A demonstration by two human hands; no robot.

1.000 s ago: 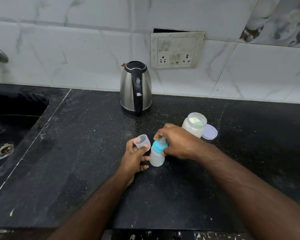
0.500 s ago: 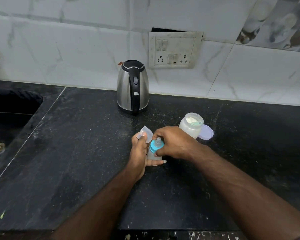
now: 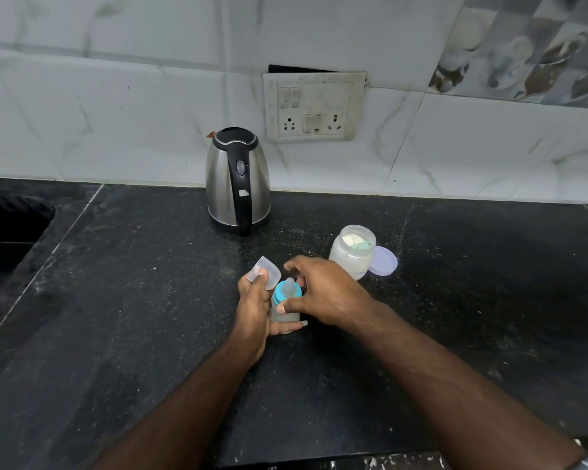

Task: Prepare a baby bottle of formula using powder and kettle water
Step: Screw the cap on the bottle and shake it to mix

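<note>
A small clear baby bottle with a blue collar and a pale teat stands on the black counter. My left hand wraps round its body and also pinches the clear bottle cap under the thumb. My right hand reaches over the top; its thumb and fingers curl round the blue collar. Behind it stands an open formula jar of white powder with a green scoop inside. The steel kettle, black handle facing me, stands by the wall.
The jar's flat lid lies beside the jar on its right. A dark sink sinks into the counter at far left. A switch and socket plate is on the tiled wall above the kettle.
My left hand closed round the bottle body while keeping the cap. The right hand's fingers have lifted and spread a little over the collar, showing the teat. The camera shifted slightly right.
</note>
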